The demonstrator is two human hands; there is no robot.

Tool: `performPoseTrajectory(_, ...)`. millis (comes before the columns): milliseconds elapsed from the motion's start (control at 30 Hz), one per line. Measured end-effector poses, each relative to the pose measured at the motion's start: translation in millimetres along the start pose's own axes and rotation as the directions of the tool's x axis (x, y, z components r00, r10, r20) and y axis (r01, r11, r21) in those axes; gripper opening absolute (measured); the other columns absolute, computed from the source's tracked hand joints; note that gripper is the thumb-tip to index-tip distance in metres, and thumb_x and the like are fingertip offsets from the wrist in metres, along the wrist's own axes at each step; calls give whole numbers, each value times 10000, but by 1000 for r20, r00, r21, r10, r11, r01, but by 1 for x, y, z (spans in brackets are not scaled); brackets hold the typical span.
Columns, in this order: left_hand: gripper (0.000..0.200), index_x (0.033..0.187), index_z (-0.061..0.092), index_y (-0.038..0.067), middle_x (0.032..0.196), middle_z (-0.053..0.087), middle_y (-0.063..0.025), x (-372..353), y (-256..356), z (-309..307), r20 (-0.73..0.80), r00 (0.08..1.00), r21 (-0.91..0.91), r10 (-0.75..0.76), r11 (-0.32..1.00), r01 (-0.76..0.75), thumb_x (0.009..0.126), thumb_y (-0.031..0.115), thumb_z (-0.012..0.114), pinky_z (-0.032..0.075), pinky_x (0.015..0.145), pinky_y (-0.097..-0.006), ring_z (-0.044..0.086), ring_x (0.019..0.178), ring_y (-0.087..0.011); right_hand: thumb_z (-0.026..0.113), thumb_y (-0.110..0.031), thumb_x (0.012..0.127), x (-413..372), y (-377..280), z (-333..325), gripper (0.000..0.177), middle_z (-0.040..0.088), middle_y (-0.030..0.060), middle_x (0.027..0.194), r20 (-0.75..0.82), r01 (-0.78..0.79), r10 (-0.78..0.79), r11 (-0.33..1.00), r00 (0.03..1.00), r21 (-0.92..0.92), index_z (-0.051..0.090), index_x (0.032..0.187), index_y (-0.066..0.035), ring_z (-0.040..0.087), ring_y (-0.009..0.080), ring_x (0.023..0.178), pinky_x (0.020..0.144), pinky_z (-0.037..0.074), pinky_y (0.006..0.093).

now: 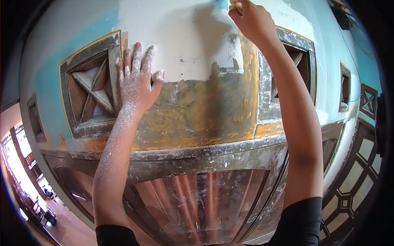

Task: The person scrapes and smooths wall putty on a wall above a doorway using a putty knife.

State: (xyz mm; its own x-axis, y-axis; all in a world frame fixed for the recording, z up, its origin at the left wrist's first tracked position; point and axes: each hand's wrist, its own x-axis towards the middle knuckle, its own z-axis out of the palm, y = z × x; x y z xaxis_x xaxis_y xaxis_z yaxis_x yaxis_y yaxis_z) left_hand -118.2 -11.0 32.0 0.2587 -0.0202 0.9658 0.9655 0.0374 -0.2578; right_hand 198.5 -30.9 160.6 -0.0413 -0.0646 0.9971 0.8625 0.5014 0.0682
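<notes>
My left hand, dusted with white powder up the forearm, lies with fingers spread against the wall beside the left vent frame. Under and right of it is a patch of white, smooth coating with a ragged lower edge. Below that shows bare brown and ochre wall. High at the top edge, my right hand is closed around a yellowish handle; the rest of that tool is out of view. My right hand's shadow falls across the white coating.
A second vent frame is at right, behind my right forearm. A paint-spotted ledge runs beneath the wall, over an arched glass panel with a reddish curtain. A bright doorway opens at far left; a patterned door stands right.
</notes>
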Motion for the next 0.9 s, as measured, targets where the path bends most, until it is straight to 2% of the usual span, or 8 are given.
performPoseTrajectory(167, 712, 1617, 323, 190, 1707, 188, -128, 0, 2, -2, 10, 1000, 25, -2, 1000, 2, 971, 353, 576, 125, 1256, -587, 141, 1574, -385, 599, -253, 955, 54, 13, 18, 311, 731, 243, 1017, -44, 1, -1, 1000, 999, 3, 622, 1203, -67, 695, 444, 981, 854, 552, 525)
performPoseTrajectory(267, 711, 1618, 322, 189, 1705, 190, -136, -2, 2, -3, 24, 1000, 19, -1, 1000, 1, 974, 356, 572, 120, 1256, -590, 143, 1573, -388, 596, -263, 961, 54, 0, 17, 304, 730, 246, 1017, -72, 9, -10, 1000, 997, -16, 635, 1186, -63, 696, 443, 977, 852, 553, 524)
performPoseTrajectory(367, 708, 1617, 324, 181, 1704, 190, -142, -6, 4, -3, 19, 1000, 3, 11, 1000, -11, 977, 356, 571, 118, 1256, -591, 143, 1573, -388, 598, -270, 958, 41, -9, 16, 299, 730, 243, 1023, -25, -18, 16, 997, 1000, -76, 642, 1171, -65, 696, 439, 980, 851, 554, 524)
performPoseTrajectory(500, 713, 1617, 326, 176, 1704, 190, -145, -6, 5, -6, 46, 999, 2, 4, 1000, -4, 977, 363, 578, 114, 1256, -590, 140, 1574, -386, 605, -275, 945, 84, 3, 28, 330, 734, 238, 1017, -157, 7, -15, 999, 988, -48, 665, 1199, -71, 702, 429, 975, 858, 553, 525)
performPoseTrajectory(533, 717, 1618, 324, 176, 1704, 190, -145, -6, 4, -6, 45, 999, 2, 9, 1000, -9, 976, 366, 580, 116, 1255, -592, 140, 1574, -386, 613, -278, 933, 91, 3, 29, 350, 734, 246, 1025, -173, -9, 12, 1000, 985, 19, 683, 1204, -69, 700, 433, 977, 871, 552, 522)
performPoseTrajectory(633, 720, 1620, 320, 176, 1705, 187, -145, -8, 4, -6, 43, 999, -14, 16, 1000, -15, 976, 366, 581, 115, 1254, -594, 136, 1575, -387, 625, -284, 921, 89, -5, 33, 352, 732, 252, 1037, -187, -10, 19, 999, 982, 49, 699, 1183, -60, 694, 440, 987, 878, 550, 517)
performPoseTrajectory(700, 722, 1620, 318, 176, 1705, 185, -145, -10, 5, -6, 48, 999, -27, 15, 1000, -13, 975, 364, 583, 112, 1255, -592, 133, 1576, -386, 622, -263, 917, 67, -21, 28, 328, 732, 252, 1024, -161, 106, -96, 993, 982, 53, 707, 1152, -52, 690, 450, 985, 872, 547, 523)
performPoseTrajectory(900, 733, 1621, 314, 177, 1705, 182, -144, -10, 4, -7, 49, 999, -24, 15, 1000, -14, 968, 357, 593, 105, 1260, -583, 126, 1578, -386, 613, -258, 923, 87, -33, 47, 301, 732, 243, 1026, -155, 68, -57, 995, 986, 67, 704, 1127, -56, 692, 438, 994, 881, 549, 519)
